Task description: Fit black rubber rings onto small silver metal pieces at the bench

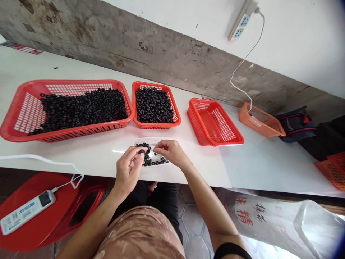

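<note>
Left fingers (137, 154) pinch a black rubber ring (142, 152); right fingers (161, 144) press together over a white plastic tray (151, 139) at the white desk's (81, 162) front edge.

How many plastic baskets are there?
5: large red basket and smaller red basket holding black rings, a third red basket, one orange basket, another orange basket cut off at right.

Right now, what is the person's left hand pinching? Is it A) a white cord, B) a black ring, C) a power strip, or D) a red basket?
B: the left hand pinches a black ring in its fingertips, just above the white tray.
</note>
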Tool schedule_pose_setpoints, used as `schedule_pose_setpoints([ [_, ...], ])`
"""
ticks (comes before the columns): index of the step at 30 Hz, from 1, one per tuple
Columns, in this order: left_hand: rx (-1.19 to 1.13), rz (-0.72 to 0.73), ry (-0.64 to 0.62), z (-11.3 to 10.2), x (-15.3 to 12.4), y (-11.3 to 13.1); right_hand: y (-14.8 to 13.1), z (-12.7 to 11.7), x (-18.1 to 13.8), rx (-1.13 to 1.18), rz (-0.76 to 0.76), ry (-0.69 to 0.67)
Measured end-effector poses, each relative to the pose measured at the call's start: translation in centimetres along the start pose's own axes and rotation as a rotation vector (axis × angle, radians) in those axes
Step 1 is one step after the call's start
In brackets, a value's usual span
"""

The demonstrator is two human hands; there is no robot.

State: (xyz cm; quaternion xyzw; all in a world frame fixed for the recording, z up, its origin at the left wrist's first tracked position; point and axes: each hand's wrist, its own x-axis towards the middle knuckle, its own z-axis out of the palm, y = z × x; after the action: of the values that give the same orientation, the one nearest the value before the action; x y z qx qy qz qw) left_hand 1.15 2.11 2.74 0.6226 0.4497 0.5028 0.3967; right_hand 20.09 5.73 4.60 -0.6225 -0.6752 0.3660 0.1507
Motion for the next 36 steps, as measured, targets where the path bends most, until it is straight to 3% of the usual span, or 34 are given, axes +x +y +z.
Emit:
schedule_pose_setpoints([
  [2, -0.15, -0.114, -0.051, -0.1, 0.2, -0.2, 0.5, 0.4, 0.5, -0.277, 0.056, 0.013],
  [7, -0.377, -0.348, -0.143, -0.2, 0.6, -0.7, 1.2, 2.3, 1.9, -0.529, 0.196, -0.041],
  [15, -0.401, -0.389, -0.09, -0.9, 0.5, -0.5, 1.5, 2.7, 2.3, -0.686, 0.21, -0.08],
  [24, -0.39, -0.402, -0.11, -0.7, 0.6, -0.7, 2.0, 2.9, 2.4, -0.664, 0.174, -0.069],
  [28, -0.321, -0.318, -0.146, -0.6, 0.3, -0.9, 1.8, 2.4, 2.1, -0.597, 0.132, -0.033],
  [31, -0.224, -0.232, -0.161, -0.6, 0.0, -1.3, 1.3, 1.1, 1.1, -0.5, 0.058, 0.013],
  [36, -0.068, -0.215, -0.115, -0.3, -0.2, -1.5, -0.2, -0.8, -1.5, -0.247, -0.117, 0.077],
])
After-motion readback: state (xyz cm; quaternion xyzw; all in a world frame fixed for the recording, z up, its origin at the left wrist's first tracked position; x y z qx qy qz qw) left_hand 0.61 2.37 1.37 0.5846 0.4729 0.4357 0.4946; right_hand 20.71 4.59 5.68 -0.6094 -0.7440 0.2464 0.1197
